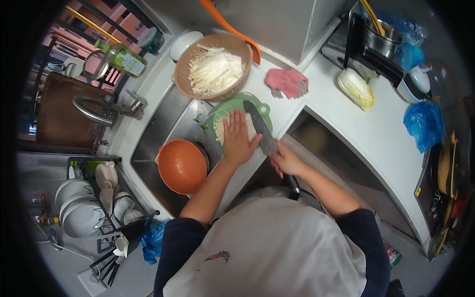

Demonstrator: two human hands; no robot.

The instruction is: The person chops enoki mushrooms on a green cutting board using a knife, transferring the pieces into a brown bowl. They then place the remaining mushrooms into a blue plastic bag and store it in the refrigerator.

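Observation:
My left hand (238,143) lies flat over a bunch of enoki mushrooms (219,130), holding it down, with the thumb spread toward the right. The bunch rests on a round green plastic cutting board (241,99) with a ring-shaped handle. In my right hand (287,160) is a kitchen knife (262,130) with a dark blade and black handle. Its blade lies along the right side of the bunch, close to my left thumb; whether the edge touches the mushrooms cannot be told. Behind the board, a brown plastic colander (182,80) holds a heap of loose enoki (219,72).
An orange bowl (182,167) stands in the steel sink (148,146), left of my left arm. A pink cloth (287,81) and a napa cabbage (355,89) lie on the white counter (334,122). A dish rack (139,200) is at far left, a steel pot (384,41) at back right.

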